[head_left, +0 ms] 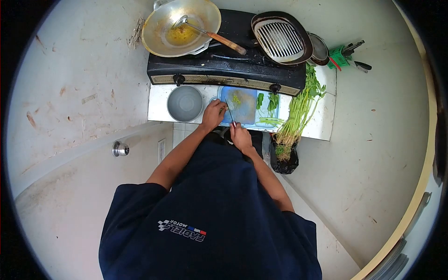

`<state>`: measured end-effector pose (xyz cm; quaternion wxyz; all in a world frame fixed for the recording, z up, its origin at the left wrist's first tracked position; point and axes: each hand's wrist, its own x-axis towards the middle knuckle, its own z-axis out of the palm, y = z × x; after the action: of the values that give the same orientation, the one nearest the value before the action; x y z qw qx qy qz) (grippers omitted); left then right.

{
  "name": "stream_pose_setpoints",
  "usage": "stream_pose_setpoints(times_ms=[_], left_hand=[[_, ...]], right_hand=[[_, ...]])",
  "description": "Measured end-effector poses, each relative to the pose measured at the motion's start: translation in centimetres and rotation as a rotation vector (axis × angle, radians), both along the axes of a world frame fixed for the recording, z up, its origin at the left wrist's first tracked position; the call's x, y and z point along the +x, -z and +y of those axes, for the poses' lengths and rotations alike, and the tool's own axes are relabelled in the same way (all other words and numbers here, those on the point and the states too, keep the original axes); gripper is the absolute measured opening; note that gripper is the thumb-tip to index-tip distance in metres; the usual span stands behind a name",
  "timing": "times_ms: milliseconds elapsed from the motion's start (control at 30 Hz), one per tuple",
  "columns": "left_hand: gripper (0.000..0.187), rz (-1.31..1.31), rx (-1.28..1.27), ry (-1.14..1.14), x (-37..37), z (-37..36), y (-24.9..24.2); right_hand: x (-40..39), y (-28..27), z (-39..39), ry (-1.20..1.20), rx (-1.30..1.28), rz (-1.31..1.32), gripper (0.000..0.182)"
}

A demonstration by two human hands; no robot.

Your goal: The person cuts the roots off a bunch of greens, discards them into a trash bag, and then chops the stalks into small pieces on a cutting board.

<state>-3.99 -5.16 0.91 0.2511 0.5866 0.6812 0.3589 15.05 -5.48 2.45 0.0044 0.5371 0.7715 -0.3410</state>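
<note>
My right hand (241, 138) is closed round the handle of a knife (229, 108), whose blade points away from me over a blue cutting board (246, 115). At the board's left edge, beside the blade, my left hand (214, 114) has its fingers curled together; what they hold, if anything, is too small to make out. Small chopped green pieces (236, 99) lie on the board, just right of the blade tip. Cut leafy stems (272, 103) rest in the light blue tray (278, 113) at the board's right.
A grey bowl (185, 103) stands left of my hands. Behind is a black gas stove (224, 70) with a wok (156, 32), a ladle (226, 43) and a grill pan (283, 39). Right of the tray lies a bunch of leafy greens (298, 114), its roots over a black bag (285, 163).
</note>
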Motion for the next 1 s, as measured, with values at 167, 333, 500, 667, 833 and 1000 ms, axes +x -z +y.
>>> stream_pose_setpoints(times_ms=[167, 333, 500, 667, 833, 1000], left_hand=[[0.012, 0.019, 0.017, -0.004, 0.0, -0.1, 0.1], [0.012, -0.007, -0.018, -0.024, 0.1, -0.1, -0.4], [0.013, 0.02, -0.041, -0.002, -0.2, 0.0, 0.2], [0.008, -0.039, -0.038, -0.026, -0.1, 0.0, 0.5], [0.009, -0.019, -0.029, 0.006, -0.4, 0.0, -0.2], [0.009, -0.001, -0.047, 0.003, -0.2, -0.1, -0.1]], right_hand=[[-0.9, 0.4, 0.7, -0.012, 0.007, -0.016, 0.045], [-1.0, 0.8, 0.8, -0.025, 0.046, 0.02, 0.046], [0.4, -0.5, 0.2, -0.059, -0.004, -0.063, 0.046], [0.6, 0.1, 0.2, -0.067, 0.015, -0.044, 0.046], [-0.8, -0.2, 1.2, -0.033, 0.024, -0.033, 0.044], [-0.4, 0.6, 1.5, -0.041, 0.07, 0.027, 0.043]])
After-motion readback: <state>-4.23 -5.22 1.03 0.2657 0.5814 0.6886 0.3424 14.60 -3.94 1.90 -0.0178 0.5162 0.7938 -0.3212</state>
